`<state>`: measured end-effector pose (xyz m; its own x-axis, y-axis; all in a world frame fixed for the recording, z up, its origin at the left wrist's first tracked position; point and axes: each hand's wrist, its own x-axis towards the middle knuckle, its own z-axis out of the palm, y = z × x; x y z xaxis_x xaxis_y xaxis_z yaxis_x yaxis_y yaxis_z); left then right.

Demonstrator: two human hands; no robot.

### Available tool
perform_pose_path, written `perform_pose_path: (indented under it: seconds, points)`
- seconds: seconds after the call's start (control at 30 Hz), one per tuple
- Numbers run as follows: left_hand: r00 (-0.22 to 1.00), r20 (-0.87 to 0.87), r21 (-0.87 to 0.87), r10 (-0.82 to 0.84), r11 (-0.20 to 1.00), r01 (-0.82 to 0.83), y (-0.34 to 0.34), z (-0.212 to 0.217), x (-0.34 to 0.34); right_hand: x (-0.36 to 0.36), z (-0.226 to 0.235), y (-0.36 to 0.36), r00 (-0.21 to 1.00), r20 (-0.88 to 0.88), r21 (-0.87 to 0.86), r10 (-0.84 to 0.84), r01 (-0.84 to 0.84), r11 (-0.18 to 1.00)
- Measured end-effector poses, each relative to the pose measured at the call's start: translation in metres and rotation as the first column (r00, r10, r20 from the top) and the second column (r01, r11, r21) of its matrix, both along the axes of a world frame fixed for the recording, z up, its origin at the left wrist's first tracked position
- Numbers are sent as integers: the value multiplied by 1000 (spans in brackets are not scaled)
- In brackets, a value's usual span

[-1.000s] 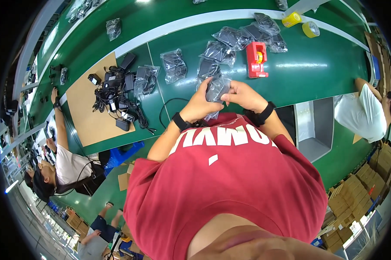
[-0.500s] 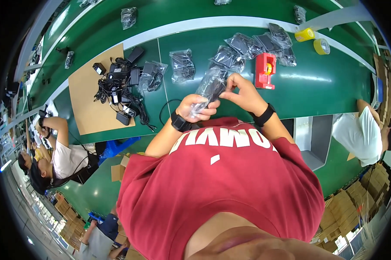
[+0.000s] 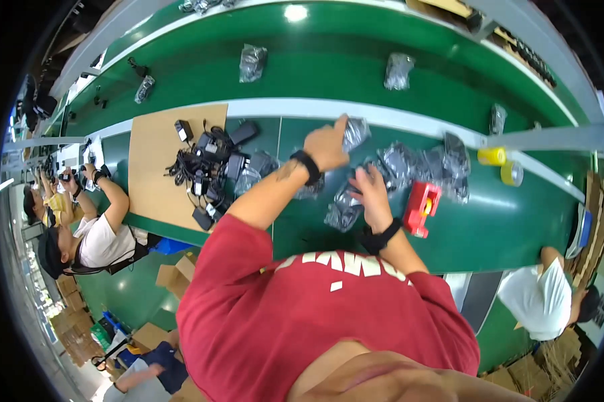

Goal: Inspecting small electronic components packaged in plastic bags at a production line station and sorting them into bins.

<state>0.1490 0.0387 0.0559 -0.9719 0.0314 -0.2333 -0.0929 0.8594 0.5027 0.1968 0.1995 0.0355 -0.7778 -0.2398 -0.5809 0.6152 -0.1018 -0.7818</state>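
My left hand point(image 3: 325, 144) reaches far forward and grips a clear bag with a black adapter inside point(image 3: 357, 132), held at the white strip along the belt's edge. My right hand point(image 3: 370, 194) hovers with fingers spread over another bagged adapter point(image 3: 341, 211) on the green table point(image 3: 503, 228). It holds nothing. A heap of several more bagged adapters point(image 3: 409, 164) lies just to the right of both hands.
A red tape dispenser point(image 3: 422, 208) stands right of my right hand. Loose black adapters and cables point(image 3: 208, 171) lie on a cardboard sheet point(image 3: 155, 167) at left. Two yellow tape rolls point(image 3: 493, 156) sit far right. Bags point(image 3: 252, 62) ride the belt behind. Other people sit at left point(image 3: 94, 234) and right point(image 3: 540, 305).
Both hands held one bag close to my chest. Now my left hand has carried it forward to the belt's edge, and my right hand has let go and dropped toward the table.
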Motion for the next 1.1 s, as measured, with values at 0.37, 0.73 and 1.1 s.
perform_pose_path:
  seconds: [0.37, 0.73, 1.1]
  points:
    - [694, -457, -563, 557, 423, -710, -149, -79, -173, -14, 3, 64, 997, 72, -45, -3, 7, 999]
    - [910, 298, 947, 289, 29, -320, -117, -8, -52, -15, 35, 21, 970, -205, -26, 131, -139, 990]
    - [892, 450, 876, 35, -209, -434, 15, 33, 108, 10, 48, 23, 950, -305, -180, 62, -122, 976]
